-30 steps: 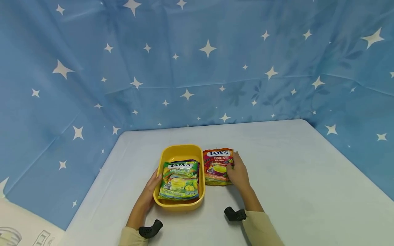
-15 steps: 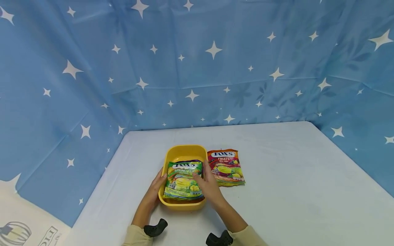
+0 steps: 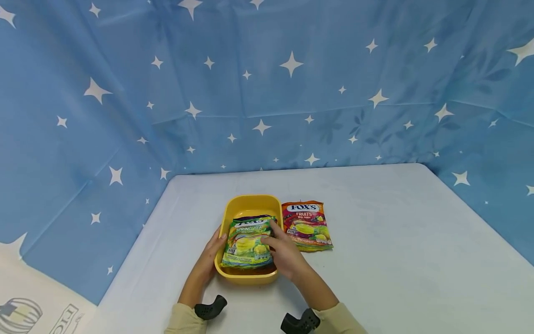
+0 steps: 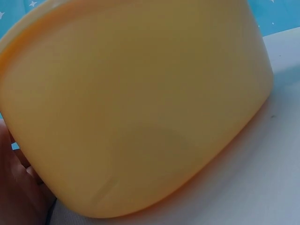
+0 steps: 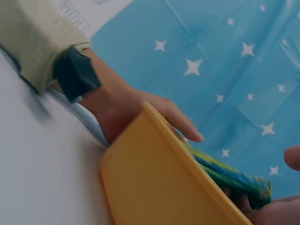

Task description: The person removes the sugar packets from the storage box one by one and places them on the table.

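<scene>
Wrist units (image 3: 211, 307): two black pieces at the cuffs, toward six o'clock; one could catch the near rim if a forearm slid forward.
Right hand (image 3: 288, 257): reaching over the rim at the tub's four o'clock, fingers grasping the right edge of a candy pack, thumb on top; a hold at one side only could let the slick-looking wrapper slip or swing if lifted.
Left hand (image 3: 210, 253): at nine o'clock, grasping the wall, thumb on the rim, fingers outside; a slack hold here could let the tub skid under a pull.
Yellow tub (image 3: 246, 279): upright on the white bench (image 3: 400, 260), long sides running toward twelve; the rim could snag a pack drawn out too low.
Green pack (image 3: 246, 253): "Spring Tea" face up inside the tub, filling the six o'clock half, wrapper creased; a dark purple edge (image 3: 254, 216) shows beneath at twelve, and whatever lies there could be dragged along.
Red pack (image 3: 306, 227): "Fruits" face up on the bench, just beside the rim toward three o'clock; a sideways shove of the tub could push it askew.
Starred curtain (image 3: 233, 93): blue backdrop at twelve, well apart from the handling
</scene>
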